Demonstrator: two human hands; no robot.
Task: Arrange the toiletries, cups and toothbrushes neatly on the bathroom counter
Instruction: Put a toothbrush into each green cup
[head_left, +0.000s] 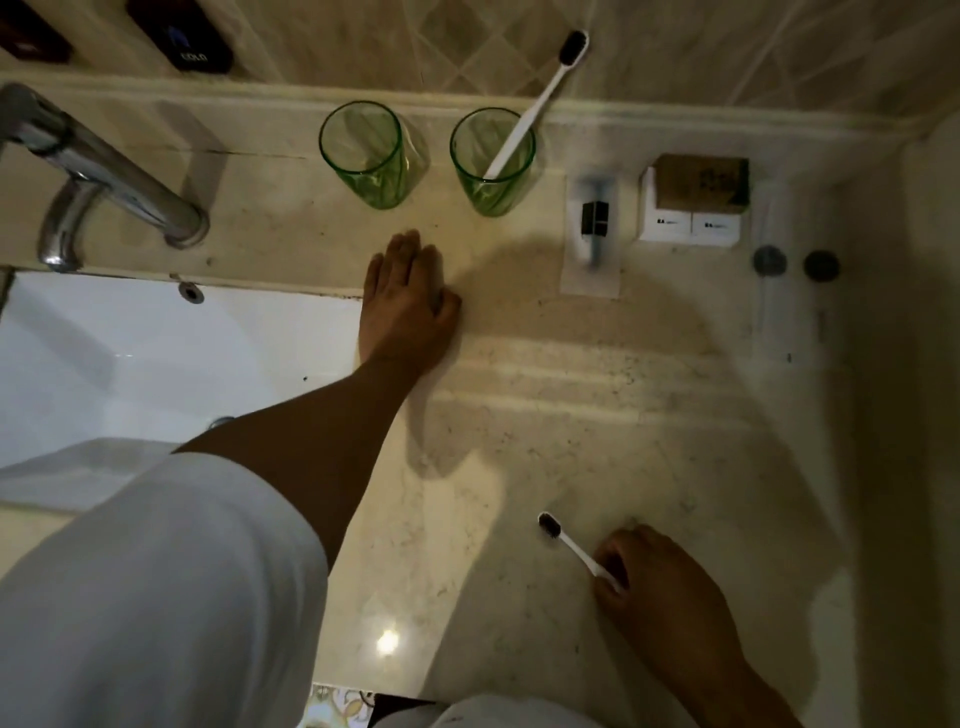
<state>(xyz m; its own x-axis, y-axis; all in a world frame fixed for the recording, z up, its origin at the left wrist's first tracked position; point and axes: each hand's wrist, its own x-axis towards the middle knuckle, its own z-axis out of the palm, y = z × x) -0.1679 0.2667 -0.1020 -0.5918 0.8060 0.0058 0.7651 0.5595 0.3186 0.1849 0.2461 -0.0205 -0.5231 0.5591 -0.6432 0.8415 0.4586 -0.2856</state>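
Two green glass cups stand near the back wall: the left cup (364, 153) has nothing in it, and the right cup (492, 161) holds a white toothbrush (535, 104) with dark bristles leaning up to the right. My left hand (408, 306) rests flat on the counter (519, 395) just in front of the cups, fingers together, holding nothing. Near the front edge my right hand (660, 587) grips the handle of a second white toothbrush (571, 545), its dark bristle head pointing up and left, low over the counter.
A chrome faucet (104, 171) overhangs the white sink (156, 353) at the left. To the right of the cups lie a wrapped razor packet (595, 228), small white and brown boxes (693, 200) and two dark round caps (795, 262). A wall rises at the right.
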